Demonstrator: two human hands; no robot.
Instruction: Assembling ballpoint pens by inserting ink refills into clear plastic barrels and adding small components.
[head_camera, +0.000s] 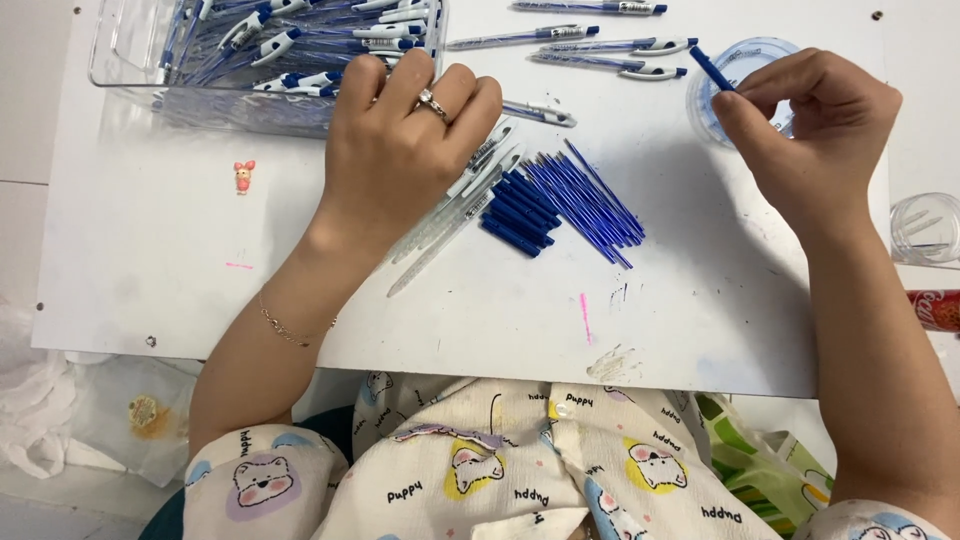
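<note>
My left hand (400, 135) rests palm down on the white board (180, 260), its fingers over clear pen barrels (440, 225) and touching the front wall of a clear plastic bin (130, 85) full of blue-and-white pens. Just right of it lie a row of dark blue caps (518, 212) and a fan of thin blue ink refills (590, 200). My right hand (815, 125) pinches a small blue pen part (711, 68) between thumb and forefinger, held above a round clear container (745, 60).
Several assembled pens (610, 55) lie along the board's far edge. A tiny pink figure (244, 176) stands at the left. A clear cup (925, 228) and a red can (935, 310) sit past the board's right edge.
</note>
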